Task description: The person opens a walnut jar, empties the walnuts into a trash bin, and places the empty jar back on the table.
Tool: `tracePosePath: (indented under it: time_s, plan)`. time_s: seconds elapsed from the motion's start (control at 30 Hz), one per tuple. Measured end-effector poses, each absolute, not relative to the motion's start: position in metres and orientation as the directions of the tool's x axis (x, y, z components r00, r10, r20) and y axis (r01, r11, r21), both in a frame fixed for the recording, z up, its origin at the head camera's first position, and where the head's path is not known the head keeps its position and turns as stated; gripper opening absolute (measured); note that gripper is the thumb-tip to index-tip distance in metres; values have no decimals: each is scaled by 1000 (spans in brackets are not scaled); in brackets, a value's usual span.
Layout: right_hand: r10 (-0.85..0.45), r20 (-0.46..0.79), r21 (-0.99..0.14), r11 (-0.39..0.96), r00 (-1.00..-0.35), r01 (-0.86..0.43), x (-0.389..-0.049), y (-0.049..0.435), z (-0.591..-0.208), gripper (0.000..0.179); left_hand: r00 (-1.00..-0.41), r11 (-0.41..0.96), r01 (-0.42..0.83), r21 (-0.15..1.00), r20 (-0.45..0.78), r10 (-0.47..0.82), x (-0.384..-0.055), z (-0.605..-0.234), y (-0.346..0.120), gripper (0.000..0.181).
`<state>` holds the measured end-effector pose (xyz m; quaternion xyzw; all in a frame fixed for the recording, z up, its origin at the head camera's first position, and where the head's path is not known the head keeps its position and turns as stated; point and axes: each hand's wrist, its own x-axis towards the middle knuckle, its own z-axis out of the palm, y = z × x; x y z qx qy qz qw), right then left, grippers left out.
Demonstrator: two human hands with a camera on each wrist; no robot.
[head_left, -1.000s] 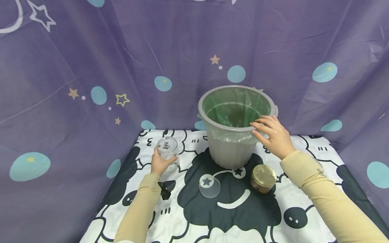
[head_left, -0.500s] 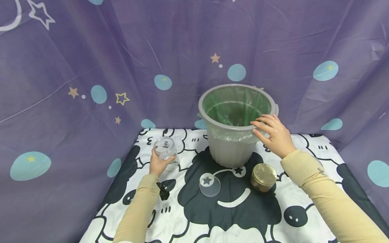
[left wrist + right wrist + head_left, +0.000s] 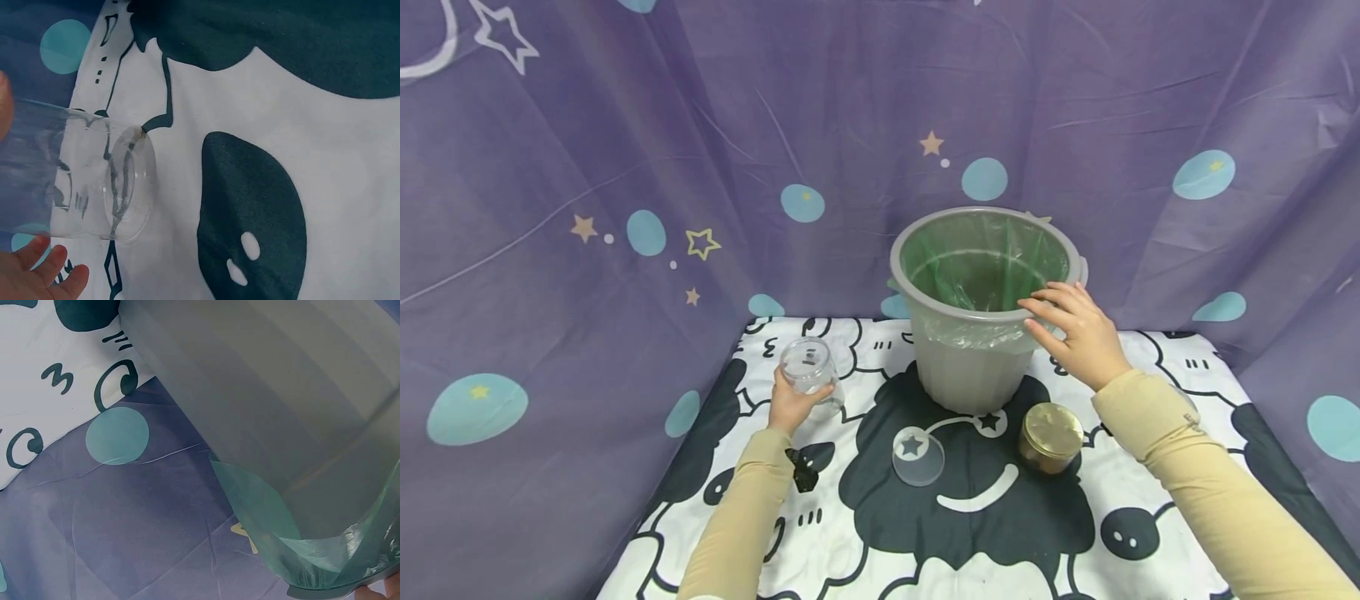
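My left hand [image 3: 792,407] grips a clear plastic jar [image 3: 811,375] at the left of the cloth, thumb on the near side. In the left wrist view the see-through jar [image 3: 81,175] lies across the left, with fingertips [image 3: 53,269] below it. My right hand [image 3: 1078,333] is at the right front rim of a grey bin [image 3: 966,379], fingers loosely spread. A green see-through bag [image 3: 958,271] lines the bin and folds over its rim. Seen from the right wrist, fingertips [image 3: 390,587] show at the rim's corner beside the bag [image 3: 269,506].
A gold-lidded round tin [image 3: 1051,437] stands in front of the bin, near my right sleeve. On the dark patch of the cartoon-print cloth [image 3: 985,525] lies a clear round lid [image 3: 918,462]. Purple curtain [image 3: 850,108] rises behind and along both sides.
My left hand has shifted slightly left with the jar, which leans a little more to the left. The right hand stays at the bin's rim.
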<state>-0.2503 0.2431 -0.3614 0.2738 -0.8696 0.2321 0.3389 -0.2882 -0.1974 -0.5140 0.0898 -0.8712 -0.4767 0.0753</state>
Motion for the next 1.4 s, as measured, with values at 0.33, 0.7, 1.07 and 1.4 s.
tracePosePath:
  time_s: [0.33,0.7,1.07,1.4]
  plan:
    - [-320,713,-220,743,-624,-632,-252,245,-361,27,-970,561,-142,815,-1,-244,-281,-504,-203,124]
    - [-318,716,-220,742,-621,-633,-252,244,-361,26,-932,618,-16,786,212,-293,-267,-477,-201,108]
    - [-300,708,-248,742,-639,-623,-251,242,-363,27,-898,698,85,711,359,-255,-249,-459,-188,72]
    - [-287,708,-274,730,-645,-626,-249,241,-364,27,-874,772,240,589,477,-92,-228,-461,-161,53]
